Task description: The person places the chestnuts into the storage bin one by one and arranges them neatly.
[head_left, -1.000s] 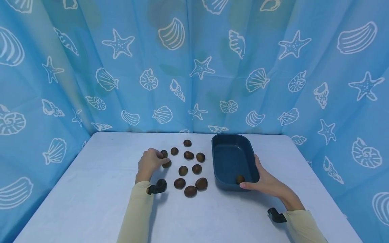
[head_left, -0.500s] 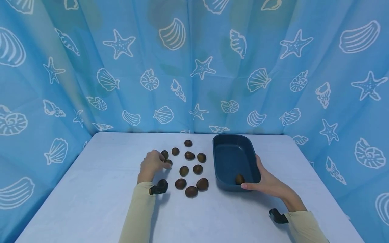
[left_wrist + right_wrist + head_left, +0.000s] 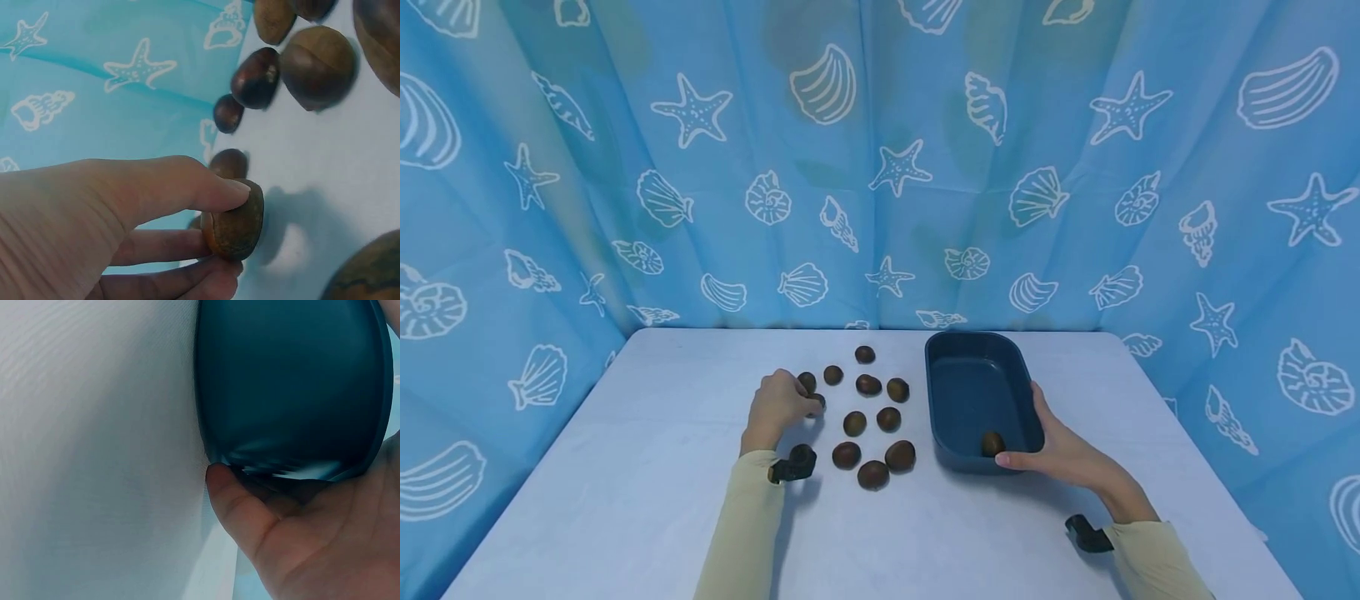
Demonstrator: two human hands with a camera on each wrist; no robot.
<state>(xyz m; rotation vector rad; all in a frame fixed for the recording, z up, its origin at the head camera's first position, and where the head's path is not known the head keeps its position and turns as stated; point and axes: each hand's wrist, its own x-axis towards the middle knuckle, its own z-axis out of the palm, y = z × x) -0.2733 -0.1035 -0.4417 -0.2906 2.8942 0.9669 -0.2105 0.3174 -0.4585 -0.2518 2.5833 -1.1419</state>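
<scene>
My left hand (image 3: 771, 408) is at the left edge of a group of brown chestnuts. In the left wrist view, thumb and fingers pinch one chestnut (image 3: 237, 228), just above or on the table; I cannot tell which. Another chestnut (image 3: 807, 382) lies right beside those fingers. A deep dark blue rectangular container (image 3: 973, 387) stands to the right, with a single chestnut (image 3: 992, 443) inside at its near end. My right hand (image 3: 1067, 454) holds the container's near right corner, thumb at the near rim and fingers along the right side, partly hidden.
Several loose chestnuts (image 3: 873, 475) lie scattered on the white-covered table (image 3: 647, 467) between the left hand and the container. Beyond the table's far edge hangs a blue curtain (image 3: 865, 208) with white shell and starfish prints.
The left hand has shifted slightly to the right, and its thumb now covers more of the chestnut. The right hand and the container stay put.
</scene>
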